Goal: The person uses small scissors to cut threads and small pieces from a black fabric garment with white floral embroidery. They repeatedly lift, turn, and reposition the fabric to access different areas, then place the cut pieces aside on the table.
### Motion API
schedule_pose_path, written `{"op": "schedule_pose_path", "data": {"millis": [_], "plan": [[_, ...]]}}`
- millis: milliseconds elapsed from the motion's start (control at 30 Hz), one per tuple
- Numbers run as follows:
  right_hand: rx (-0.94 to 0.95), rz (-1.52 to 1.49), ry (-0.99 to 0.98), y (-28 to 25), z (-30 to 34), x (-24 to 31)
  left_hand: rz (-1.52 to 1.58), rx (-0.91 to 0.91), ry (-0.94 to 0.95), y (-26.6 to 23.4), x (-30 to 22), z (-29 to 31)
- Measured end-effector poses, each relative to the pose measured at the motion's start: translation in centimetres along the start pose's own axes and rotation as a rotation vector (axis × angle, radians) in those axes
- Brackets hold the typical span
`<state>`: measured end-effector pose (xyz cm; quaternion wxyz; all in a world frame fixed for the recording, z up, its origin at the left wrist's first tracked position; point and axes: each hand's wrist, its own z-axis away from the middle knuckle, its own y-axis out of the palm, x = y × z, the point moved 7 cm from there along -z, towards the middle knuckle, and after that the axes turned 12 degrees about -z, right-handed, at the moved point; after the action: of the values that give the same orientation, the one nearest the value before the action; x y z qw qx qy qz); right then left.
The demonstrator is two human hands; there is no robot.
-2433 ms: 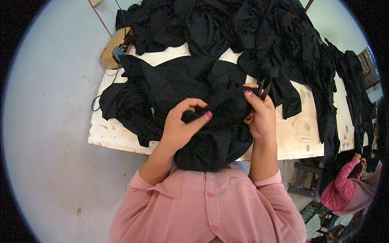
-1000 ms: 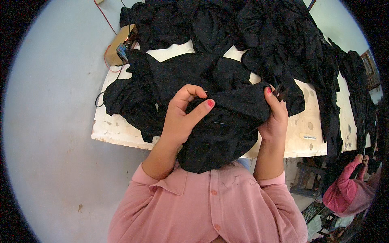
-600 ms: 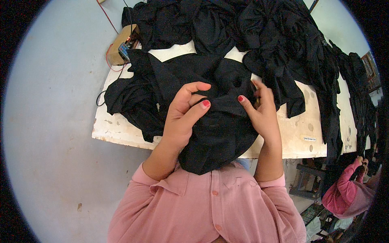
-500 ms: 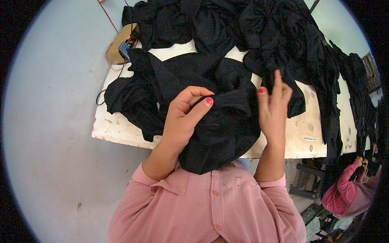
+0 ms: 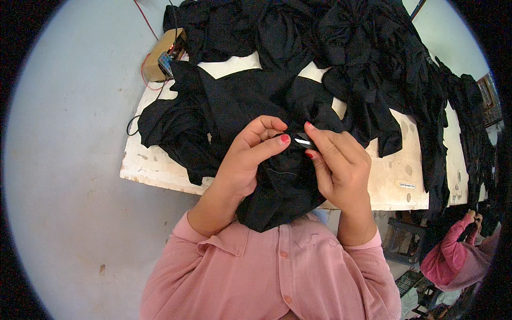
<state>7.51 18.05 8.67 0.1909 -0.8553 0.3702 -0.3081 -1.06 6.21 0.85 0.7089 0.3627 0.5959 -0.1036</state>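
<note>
A black cloth garment (image 5: pixel 282 197) hangs bunched from my hands over the near table edge. My left hand (image 5: pixel 253 152) is closed, thumb and index finger pinching a fold of it. Close to those fingertips, my right hand (image 5: pixel 341 165) is closed, its fingers curled toward the left hand. A small bright, pale strip (image 5: pixel 303 142) shows against black between the right thumb and index finger; whether it is a blade or a label I cannot tell. Below it a short light thread (image 5: pixel 282 173) lies on the cloth.
More black cloth (image 5: pixel 352 32) is heaped over the pale, worn table (image 5: pixel 154 173). A brown box (image 5: pixel 160 56) with wires and a small panel sits at the far left corner. At right, a person in a pink top (image 5: pixel 453 250) works beside a dark crate (image 5: pixel 405 240).
My right hand has swung left and in toward my left hand, its fingers going from spread to curled. The pale strip has come into view. My left hand keeps its pinch.
</note>
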Motion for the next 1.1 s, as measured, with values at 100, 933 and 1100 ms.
{"op": "schedule_pose_path", "data": {"millis": [100,933,1100], "plan": [[0.008,0.019,-0.004,0.1,-0.1,0.2,-0.006,0.012,0.026,0.2,-0.1,0.0],[-0.010,-0.217,0.179,-0.6,0.8,-1.1,-0.302,-0.093,0.137,0.5,-1.6,0.4],[0.102,-0.141,0.097,-0.9,-0.1,-0.4,-0.422,-0.068,0.193,0.5,-1.6,0.5]]}}
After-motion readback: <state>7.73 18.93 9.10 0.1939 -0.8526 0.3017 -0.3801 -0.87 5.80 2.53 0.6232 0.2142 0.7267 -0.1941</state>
